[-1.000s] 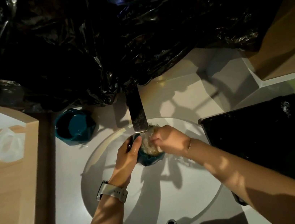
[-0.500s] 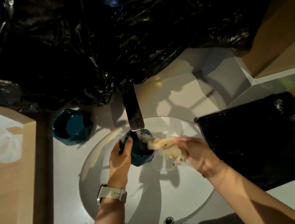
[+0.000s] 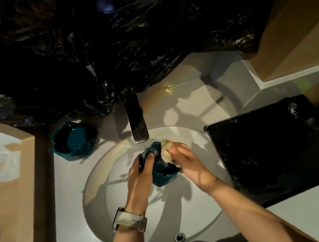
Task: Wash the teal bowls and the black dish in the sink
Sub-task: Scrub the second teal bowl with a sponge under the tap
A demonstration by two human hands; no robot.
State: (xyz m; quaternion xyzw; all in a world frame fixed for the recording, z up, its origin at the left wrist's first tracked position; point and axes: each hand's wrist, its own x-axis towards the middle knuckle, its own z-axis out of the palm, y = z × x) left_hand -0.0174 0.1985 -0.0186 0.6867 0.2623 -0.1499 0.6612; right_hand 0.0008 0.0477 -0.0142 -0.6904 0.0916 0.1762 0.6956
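Left hand (image 3: 139, 173) grips teal bowl (image 3: 162, 171); right hand (image 3: 189, 162) presses a pale cloth (image 3: 166, 147) into it, over the sink (image 3: 123, 187).

Right fingertips hidden in the cloth; curl unclear. Bowl sits under the tap (image 3: 137, 122). Second teal bowl (image 3: 74, 141) on counter, left of the tap. Black dish (image 3: 281, 150) right of the basin, surface dim. Black plastic sheeting (image 3: 103, 46) covers the back.

Legible markings: none.
We find no readable text, label, brand, number or sign on any surface in this dim view.
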